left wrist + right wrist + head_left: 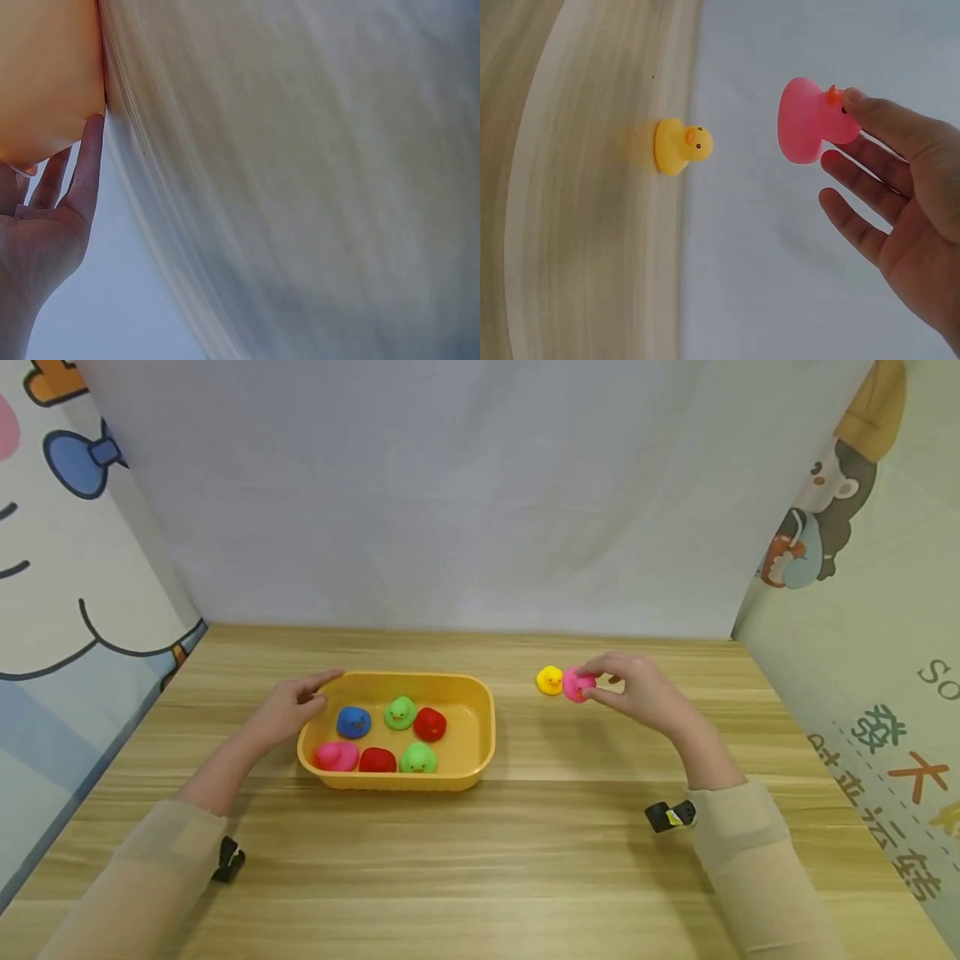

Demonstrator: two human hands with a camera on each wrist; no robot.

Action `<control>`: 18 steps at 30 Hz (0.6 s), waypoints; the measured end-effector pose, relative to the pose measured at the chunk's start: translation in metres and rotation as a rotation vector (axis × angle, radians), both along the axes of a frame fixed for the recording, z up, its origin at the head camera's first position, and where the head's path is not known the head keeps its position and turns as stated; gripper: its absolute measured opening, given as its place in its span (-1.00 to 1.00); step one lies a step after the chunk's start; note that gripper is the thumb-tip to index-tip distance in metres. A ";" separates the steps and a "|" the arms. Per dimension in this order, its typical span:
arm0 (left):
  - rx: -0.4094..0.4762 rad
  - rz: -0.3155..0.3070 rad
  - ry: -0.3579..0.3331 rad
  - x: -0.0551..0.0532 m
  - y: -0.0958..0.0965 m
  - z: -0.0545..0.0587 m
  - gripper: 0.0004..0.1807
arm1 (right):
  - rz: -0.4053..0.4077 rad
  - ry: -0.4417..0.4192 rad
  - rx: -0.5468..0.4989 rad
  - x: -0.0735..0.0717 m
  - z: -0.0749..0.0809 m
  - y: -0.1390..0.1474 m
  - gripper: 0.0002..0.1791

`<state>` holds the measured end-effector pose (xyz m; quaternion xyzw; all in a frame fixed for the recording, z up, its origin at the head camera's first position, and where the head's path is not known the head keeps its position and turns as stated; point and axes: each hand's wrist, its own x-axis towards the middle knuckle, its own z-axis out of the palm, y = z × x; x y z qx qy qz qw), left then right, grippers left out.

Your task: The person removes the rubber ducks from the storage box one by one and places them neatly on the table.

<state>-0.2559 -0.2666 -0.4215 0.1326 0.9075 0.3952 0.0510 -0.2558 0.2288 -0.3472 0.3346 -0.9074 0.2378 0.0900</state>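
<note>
Pale cloth (pixel 480 510) closed off the worktop (pixel 480 877) at its far edge. Left of the worktop's middle we saw the yellow tray (pixel 405 782); its right wall stood between the loose ducks and the inside. The left hand (pixel 288 714), fingers straight, touched the tray's far left corner. The right hand (pixel 637 691) pinched a pink duck (pixel 802 124), seemingly off the worktop. Six toys (pixel 353 723) lay inside; we judged two remaining, the held one and the yellow duck (pixel 673 146) near the far edge.

Open gap, tray (pixel 489 727) left, duck (pixel 549 682) (yellow) right
</note>
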 end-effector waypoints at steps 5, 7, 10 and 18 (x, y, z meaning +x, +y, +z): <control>0.001 -0.007 0.007 0.000 0.000 0.001 -0.48 | -0.045 -0.005 -0.008 -0.006 -0.010 0.004 -0.69; 0.000 -0.005 0.005 0.000 0.000 0.002 -0.48 | -0.055 -0.008 -0.017 -0.008 -0.014 0.006 -0.70; -0.008 0.003 -0.001 0.001 0.001 0.003 -0.48 | -0.075 -0.022 -0.030 -0.013 -0.020 0.010 -0.71; -0.006 -0.002 0.018 0.004 0.002 0.005 -0.48 | -0.108 -0.017 -0.053 -0.025 -0.034 0.018 -0.73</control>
